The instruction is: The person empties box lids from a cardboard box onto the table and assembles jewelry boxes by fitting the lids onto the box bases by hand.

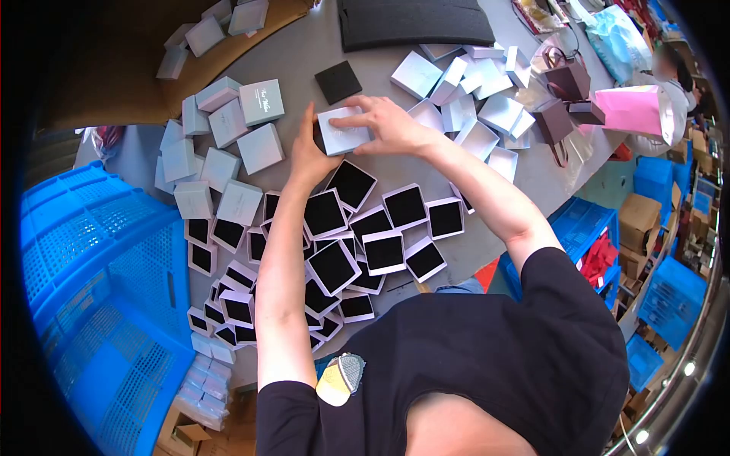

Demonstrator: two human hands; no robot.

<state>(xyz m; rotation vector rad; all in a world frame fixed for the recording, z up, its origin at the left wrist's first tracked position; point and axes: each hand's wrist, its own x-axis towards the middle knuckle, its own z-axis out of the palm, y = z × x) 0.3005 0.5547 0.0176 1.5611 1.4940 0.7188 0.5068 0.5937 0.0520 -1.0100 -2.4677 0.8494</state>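
A small pale gift box (340, 135) with its lid on top is between my two hands over the middle of the table. My left hand (308, 154) is closed round its left side, thumb and fingers along the edges. From the right, my right hand (389, 126) grips the lid, with fingers across the top and the thumb near the lower edge. Just beyond lies a black foam pad (338, 82). Nearer to me are several open box bases (325, 213) with black inserts. Loose pale lids (417, 74) are heaped to the right.
Several closed boxes (261, 147) are grouped on the left, beside a blue plastic crate (114, 304). A cardboard carton (99, 91) with more boxes stands at the back left. A black foam sheet (414, 23) lies at the back. Dark bags (566, 80) and a pink bag (631, 112) sit far right.
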